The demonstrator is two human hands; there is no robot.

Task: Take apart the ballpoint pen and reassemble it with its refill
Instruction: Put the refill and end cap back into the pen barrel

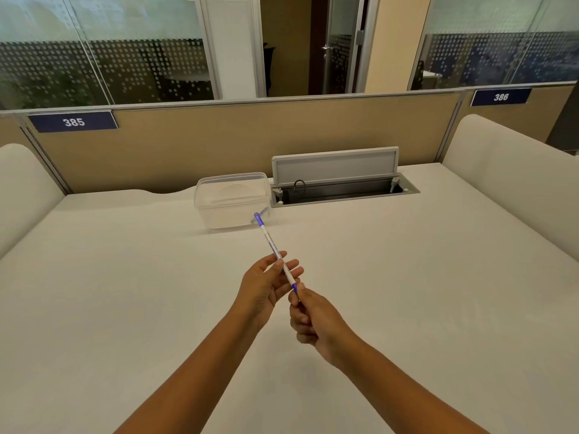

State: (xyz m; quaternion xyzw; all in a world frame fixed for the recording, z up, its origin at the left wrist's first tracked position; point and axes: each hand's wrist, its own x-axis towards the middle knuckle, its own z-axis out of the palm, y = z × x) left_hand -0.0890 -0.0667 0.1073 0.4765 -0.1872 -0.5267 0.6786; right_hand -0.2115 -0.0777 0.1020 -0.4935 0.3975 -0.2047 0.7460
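Pen (273, 247) held over white desk (407, 277), two-handed.
Left hand (266, 285) pinched the barrel, right hand (313, 317) gripped its near end; clear tub (232, 200) sat by the partition (219, 142).

Head-worn view, forward and down

left hand (266, 285) fingers loosely curled, right hand (313, 321) pinched closed, arms extended

White desk (407, 277), clear plastic box (232, 200)
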